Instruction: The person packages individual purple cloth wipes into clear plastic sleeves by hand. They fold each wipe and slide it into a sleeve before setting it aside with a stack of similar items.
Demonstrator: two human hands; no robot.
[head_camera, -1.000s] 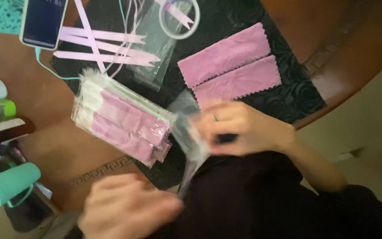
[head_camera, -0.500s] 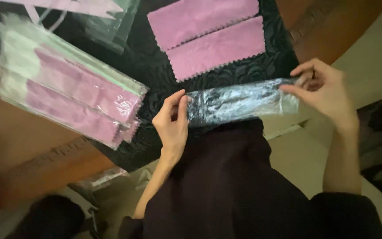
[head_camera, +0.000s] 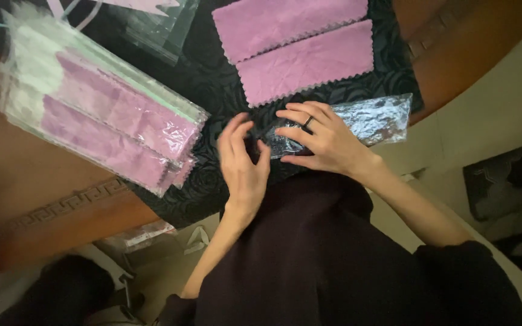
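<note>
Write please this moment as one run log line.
right hand: pressing on clear plastic sleeve | left hand: open, beside it | two pink cloths above | stack of bagged cloths left

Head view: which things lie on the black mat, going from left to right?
Stack of bagged pink cloths → left hand → right hand → clear plastic sleeve.

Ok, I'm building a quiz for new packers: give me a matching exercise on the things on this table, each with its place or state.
Things:
1. clear plastic sleeve
2. two loose pink cloths
3. stack of bagged pink cloths
4. left hand

Places or states:
A. lying bare side by side at the top
B. under the right hand
C. fingers curled, beside the sleeve's end
D. piled far left

Pairs: 1-B, 2-A, 3-D, 4-C
</note>
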